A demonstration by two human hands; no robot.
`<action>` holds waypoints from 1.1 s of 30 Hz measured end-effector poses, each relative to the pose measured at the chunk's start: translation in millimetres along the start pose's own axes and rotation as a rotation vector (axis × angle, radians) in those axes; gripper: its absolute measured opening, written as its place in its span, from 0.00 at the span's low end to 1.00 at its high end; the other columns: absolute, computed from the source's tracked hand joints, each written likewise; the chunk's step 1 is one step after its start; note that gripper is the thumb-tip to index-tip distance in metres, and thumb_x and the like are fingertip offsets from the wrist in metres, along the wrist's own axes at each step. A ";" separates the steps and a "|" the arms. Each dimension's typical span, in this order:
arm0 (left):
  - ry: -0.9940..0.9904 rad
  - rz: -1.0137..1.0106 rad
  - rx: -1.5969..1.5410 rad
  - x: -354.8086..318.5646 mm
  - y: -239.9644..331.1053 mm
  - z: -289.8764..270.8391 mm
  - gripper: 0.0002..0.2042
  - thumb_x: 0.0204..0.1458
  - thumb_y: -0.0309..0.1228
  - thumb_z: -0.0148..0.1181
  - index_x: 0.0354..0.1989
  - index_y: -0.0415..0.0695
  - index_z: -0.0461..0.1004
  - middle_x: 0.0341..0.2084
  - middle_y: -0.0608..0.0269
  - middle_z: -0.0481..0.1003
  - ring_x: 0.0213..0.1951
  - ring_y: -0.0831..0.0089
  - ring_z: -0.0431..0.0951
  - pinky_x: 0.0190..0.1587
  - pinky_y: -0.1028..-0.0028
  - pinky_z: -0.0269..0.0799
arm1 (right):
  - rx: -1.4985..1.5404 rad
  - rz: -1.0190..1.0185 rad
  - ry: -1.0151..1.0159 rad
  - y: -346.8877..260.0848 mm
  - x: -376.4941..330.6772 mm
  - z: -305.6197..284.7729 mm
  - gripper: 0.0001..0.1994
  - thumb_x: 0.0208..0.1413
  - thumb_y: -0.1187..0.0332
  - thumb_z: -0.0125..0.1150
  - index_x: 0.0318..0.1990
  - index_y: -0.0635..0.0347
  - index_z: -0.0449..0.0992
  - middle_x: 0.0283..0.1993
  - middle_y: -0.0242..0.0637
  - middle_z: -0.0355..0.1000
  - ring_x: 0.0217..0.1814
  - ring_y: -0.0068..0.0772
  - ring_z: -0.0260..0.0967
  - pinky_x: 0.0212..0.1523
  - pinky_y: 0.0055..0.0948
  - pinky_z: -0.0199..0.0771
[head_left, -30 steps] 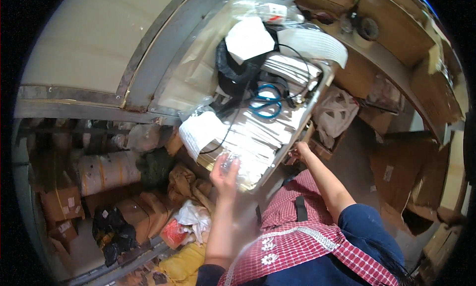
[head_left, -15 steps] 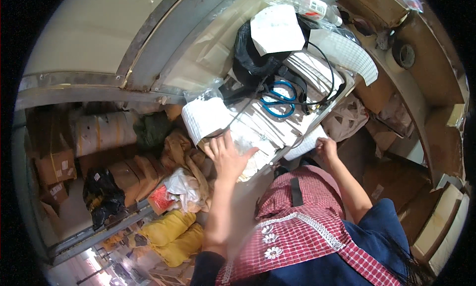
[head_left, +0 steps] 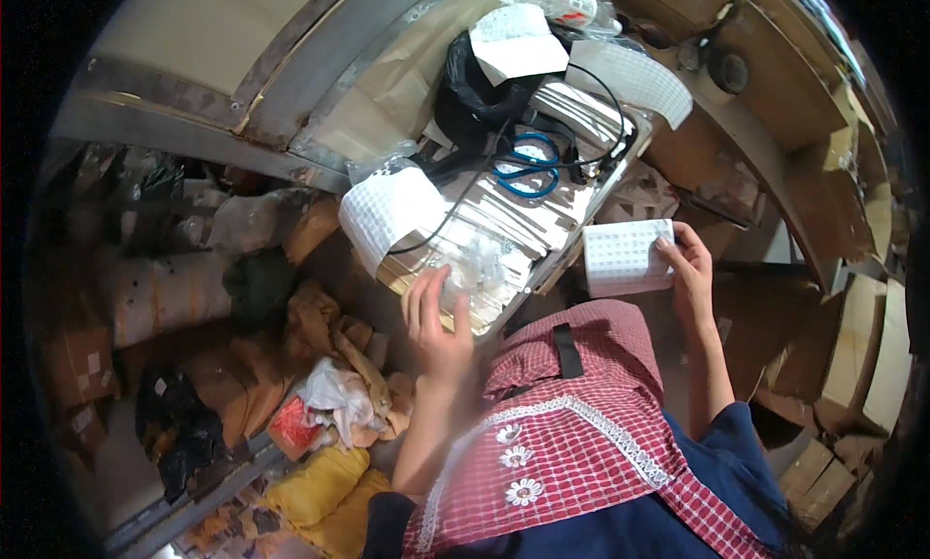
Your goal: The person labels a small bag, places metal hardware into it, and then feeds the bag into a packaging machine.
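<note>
My right hand [head_left: 690, 273] grips the edge of a white label sheet [head_left: 625, 259] printed with small rows, thumb on its face. The sheet hangs just off the right side of a crowded worktop. My left hand [head_left: 438, 326] is at the worktop's near corner, fingers apart and slightly bent, beside crumpled clear plastic [head_left: 480, 268]. Whether its fingertips touch the plastic is unclear. Another printed white sheet [head_left: 392, 210] curls over the left edge. Blue-handled scissors [head_left: 528, 167] lie on stacked white pieces [head_left: 518, 220], with a black cable running across.
Behind the scissors stands a black plastic bag [head_left: 475, 94] with a white sheet [head_left: 518, 41] on top. A clear bottle [head_left: 586, 12] lies at the back. Cardboard shelving [head_left: 775, 162] curves along the right. Yellow sacks [head_left: 320, 491] and a black bag [head_left: 174, 423] are at lower left.
My right hand has risen with the label sheet, which now faces up in fuller view. My left hand has drawn back slightly from the curled sheet. The whole view has shifted.
</note>
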State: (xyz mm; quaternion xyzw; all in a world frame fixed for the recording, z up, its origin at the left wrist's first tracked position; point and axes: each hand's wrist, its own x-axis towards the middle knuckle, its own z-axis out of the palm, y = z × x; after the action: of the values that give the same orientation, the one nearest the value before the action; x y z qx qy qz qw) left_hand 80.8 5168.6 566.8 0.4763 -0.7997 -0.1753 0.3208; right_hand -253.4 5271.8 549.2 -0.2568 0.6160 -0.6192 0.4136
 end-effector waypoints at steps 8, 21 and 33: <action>-0.520 -0.392 -1.201 -5.3 43.9 -19.4 0.23 0.56 0.29 0.60 0.57 0.33 0.63 0.50 0.47 0.73 0.53 0.63 0.73 0.55 0.66 0.69 | 0.134 0.058 -0.198 -57.4 -72.1 99.2 0.24 0.61 0.61 0.55 0.63 0.59 0.64 0.50 0.38 0.70 0.49 0.26 0.69 0.48 0.25 0.71; -0.651 -0.649 -1.326 -26.4 42.4 -50.5 0.13 0.54 0.24 0.57 0.46 0.31 0.74 0.39 0.55 0.78 0.38 0.73 0.78 0.43 0.75 0.72 | -0.741 -0.744 -0.347 -59.9 -109.5 116.8 0.23 0.50 0.71 0.65 0.54 0.60 0.69 0.57 0.45 0.67 0.61 0.47 0.63 0.62 0.45 0.61; -0.482 -0.673 -1.412 -52.2 27.8 -82.9 0.14 0.55 0.24 0.55 0.48 0.31 0.73 0.41 0.53 0.78 0.40 0.72 0.78 0.46 0.73 0.73 | -0.690 -0.689 -0.728 -35.6 -96.0 147.6 0.18 0.53 0.66 0.64 0.52 0.57 0.73 0.44 0.41 0.72 0.46 0.41 0.68 0.48 0.37 0.68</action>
State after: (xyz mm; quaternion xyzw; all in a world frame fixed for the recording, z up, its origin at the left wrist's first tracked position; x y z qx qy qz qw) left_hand 136.9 5229.8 625.8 0.3257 -0.3620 -0.8222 0.2948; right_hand -87.7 5266.5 618.4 -0.7558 0.4816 -0.3546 0.2665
